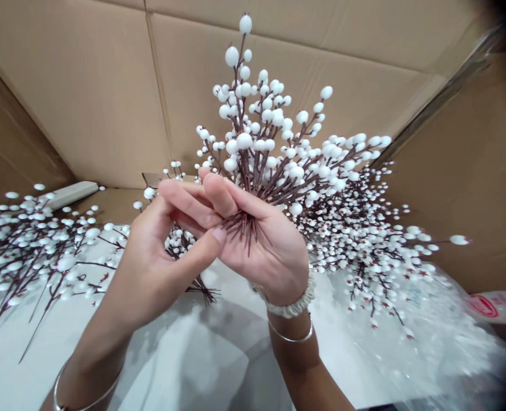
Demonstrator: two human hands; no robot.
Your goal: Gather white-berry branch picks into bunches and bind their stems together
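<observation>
Artificial berry spray (253, 142) — light, wiry, beads fragile, best held low on the bare stems (239, 225) — I'm gripping it in my curled right hand (270, 251), left hand (150, 274) half-open alongside.

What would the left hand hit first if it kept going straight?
Probably the thin dark brown stem ends of the white-berried spray held in the right hand, just past the left hand's fingertips, though depth is unclear.

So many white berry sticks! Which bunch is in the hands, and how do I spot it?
Inside the big brown cardboard box, white berry branches lie in heaps on shiny plastic. In the middle are the person's left hand and right hand. The bunch they pinch stands up, with its dark stem ends poking out over the palm, while the other branches lie flat.
</observation>
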